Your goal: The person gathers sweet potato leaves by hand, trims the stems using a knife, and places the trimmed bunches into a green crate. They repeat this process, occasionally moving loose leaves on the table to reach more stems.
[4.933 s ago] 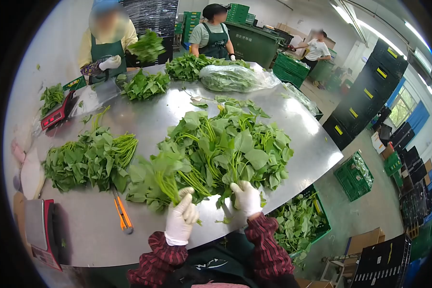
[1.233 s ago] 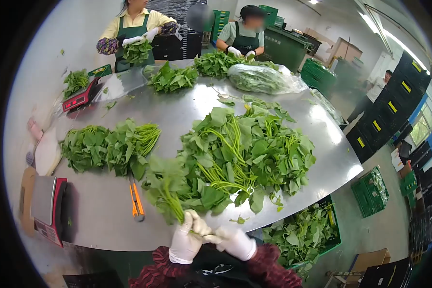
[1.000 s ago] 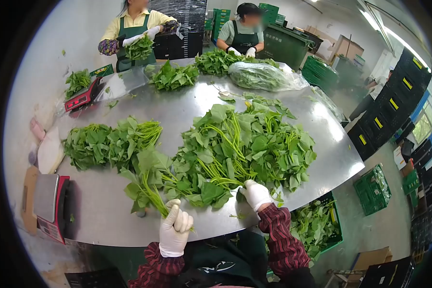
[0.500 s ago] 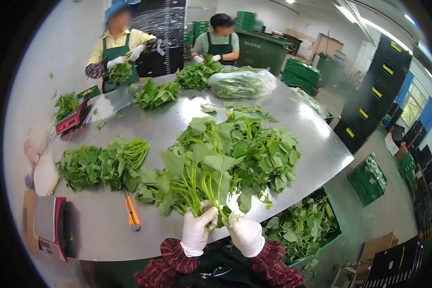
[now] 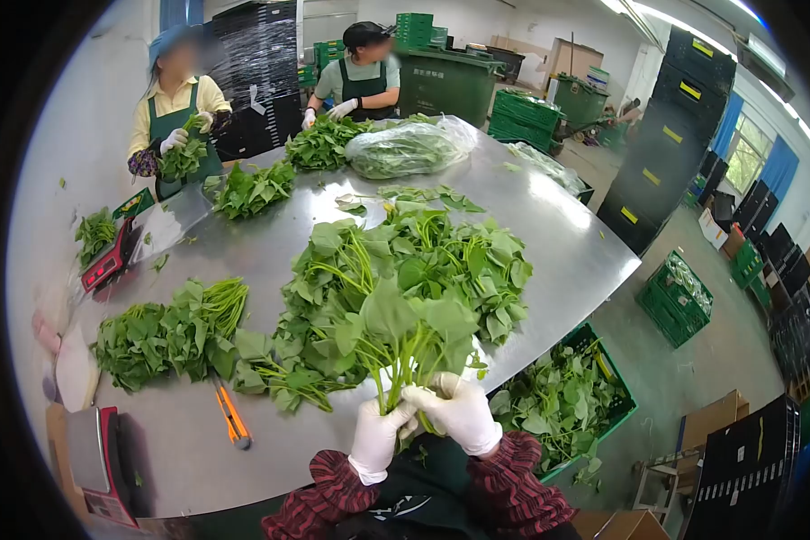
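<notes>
Both hands wear white gloves and meet at the table's front edge. My left hand (image 5: pixel 381 434) is closed round the stems of a bunch of leafy greens (image 5: pixel 414 333) that fans upward. Against it, my right hand (image 5: pixel 460 413) pinches the same stems from the right. Just beyond the bunch lies a large pile of greens (image 5: pixel 459 261) on the metal table (image 5: pixel 274 432). A second row of greens (image 5: pixel 166 340) rests to the left, stems pointing right. Near it is an orange cutter knife (image 5: pixel 231 412).
Scales stand at the left (image 5: pixel 90 454) and back left (image 5: pixel 112 256). Two people (image 5: pixel 180 117) (image 5: pixel 355 81) handle greens across the table. A filled plastic bag (image 5: pixel 405 151) lies at the back. A green crate of leaves (image 5: pixel 623 409) sits below the table's right edge.
My hands have come together, and the stems they held apart now form one bunch. The camera view has shifted, so the table appears further left. Some stems now lie on the table left of the bunch.
</notes>
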{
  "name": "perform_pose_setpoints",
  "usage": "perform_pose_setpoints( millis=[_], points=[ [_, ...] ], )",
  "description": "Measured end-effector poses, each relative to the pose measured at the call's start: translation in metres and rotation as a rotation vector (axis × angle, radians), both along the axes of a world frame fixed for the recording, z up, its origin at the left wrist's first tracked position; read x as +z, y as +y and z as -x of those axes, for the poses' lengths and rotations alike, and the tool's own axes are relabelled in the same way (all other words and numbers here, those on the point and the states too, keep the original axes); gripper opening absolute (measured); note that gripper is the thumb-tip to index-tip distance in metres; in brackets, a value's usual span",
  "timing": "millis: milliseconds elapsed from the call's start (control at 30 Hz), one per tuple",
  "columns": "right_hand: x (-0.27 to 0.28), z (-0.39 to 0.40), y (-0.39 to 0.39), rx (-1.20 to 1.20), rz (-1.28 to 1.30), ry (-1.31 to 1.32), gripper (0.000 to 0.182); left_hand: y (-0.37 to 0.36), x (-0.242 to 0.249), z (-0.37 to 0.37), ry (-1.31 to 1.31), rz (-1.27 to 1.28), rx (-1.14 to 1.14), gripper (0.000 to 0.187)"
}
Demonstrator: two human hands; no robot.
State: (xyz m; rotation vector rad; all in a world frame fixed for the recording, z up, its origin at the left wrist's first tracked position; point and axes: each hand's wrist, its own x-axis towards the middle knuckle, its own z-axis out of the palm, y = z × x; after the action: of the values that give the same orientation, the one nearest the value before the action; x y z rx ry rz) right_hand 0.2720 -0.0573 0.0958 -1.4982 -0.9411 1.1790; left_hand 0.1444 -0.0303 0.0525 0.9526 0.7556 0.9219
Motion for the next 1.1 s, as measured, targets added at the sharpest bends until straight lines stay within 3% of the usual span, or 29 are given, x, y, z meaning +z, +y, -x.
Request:
perform_pose_setpoints(
  millis=[100, 167, 233, 300, 367, 400, 467, 533, 567, 600, 633, 667, 700, 833, 900, 967, 1033, 1100],
  points=[
    [-0.02, -0.002, 0.008, 0.057, -0.002, 0.232, 0.022, 0.002, -0.01, 0.003, 0.031, -0.028, -0.026, 0.019],
    [-0.02, 0.004, 0.005, -0.006, -0.021, 0.148, 0.024, 0.005, -0.014, 0.007, -0.057, 0.054, 0.009, 0.021],
    [-0.03, 0.014, 0.0, -0.095, -0.148, 0.293, 0.022, 0.007, -0.014, 0.008, -0.099, 0.091, 0.034, 0.021],
    [-0.045, 0.018, -0.014, -0.103, -0.329, 0.027, 0.014, 0.011, -0.016, 0.011, -0.144, 0.126, 0.058, 0.021],
    [-0.047, 0.019, -0.033, -0.183, -0.421, 0.072, 0.011, 0.017, -0.024, 0.015, -0.312, 0.215, 0.074, 0.02],
    [-0.038, 0.023, -0.043, -0.304, -0.332, 0.169, 0.013, 0.022, -0.021, 0.018, -0.282, 0.217, 0.082, 0.018],
    [-0.049, -0.009, -0.054, -0.389, -0.438, -0.052, 0.013, 0.03, -0.022, 0.026, -0.295, 0.16, 0.11, 0.02],
    [-0.045, -0.051, -0.056, -0.639, -0.349, -0.01, 0.011, 0.035, -0.02, 0.035, -0.314, 0.134, 0.133, 0.021],
    [-0.067, -0.091, -0.061, -0.618, -0.16, -0.145, 0.011, 0.036, -0.017, 0.039, -0.343, 0.117, 0.121, 0.022],
    [-0.083, -0.118, -0.07, -0.602, 0.037, -0.327, 0.025, 0.036, -0.015, 0.042, -0.371, 0.099, 0.106, 0.023],
    [-0.127, -0.154, -0.084, -0.618, 0.206, -1.233, 0.042, 0.036, -0.014, 0.043, -0.375, 0.099, 0.11, 0.023],
    [-0.105, -0.156, -0.087, -0.573, 0.661, -1.055, 0.056, 0.036, -0.013, 0.043, -0.366, 0.059, 0.11, 0.024],
    [-0.108, -0.162, -0.093, -0.526, 0.685, -1.102, 0.049, 0.036, -0.012, 0.043, -0.357, 0.021, 0.111, 0.025],
    [-0.072, -0.1, -0.07, -0.45, 0.059, -0.588, 0.025, 0.034, -0.01, 0.042, -0.348, 0.037, 0.11, 0.024],
    [-0.067, -0.06, -0.051, -0.364, 0.009, -0.301, 0.018, 0.032, -0.011, 0.042, -0.331, 0.036, 0.08, 0.023],
    [-0.053, -0.027, -0.035, -0.172, -0.082, -0.396, 0.024, 0.031, -0.012, 0.044, -0.337, 0.021, 0.061, 0.023],
    [-0.049, -0.005, -0.009, -0.061, -0.498, -0.57, 0.028, 0.027, -0.011, 0.045, -0.342, 0.01, 0.043, 0.023],
    [-0.016, 0.008, 0.015, 0.07, -0.7, -0.851, 0.037, 0.025, -0.008, 0.048, -0.371, 0.005, -0.032, 0.023]
  ],
)
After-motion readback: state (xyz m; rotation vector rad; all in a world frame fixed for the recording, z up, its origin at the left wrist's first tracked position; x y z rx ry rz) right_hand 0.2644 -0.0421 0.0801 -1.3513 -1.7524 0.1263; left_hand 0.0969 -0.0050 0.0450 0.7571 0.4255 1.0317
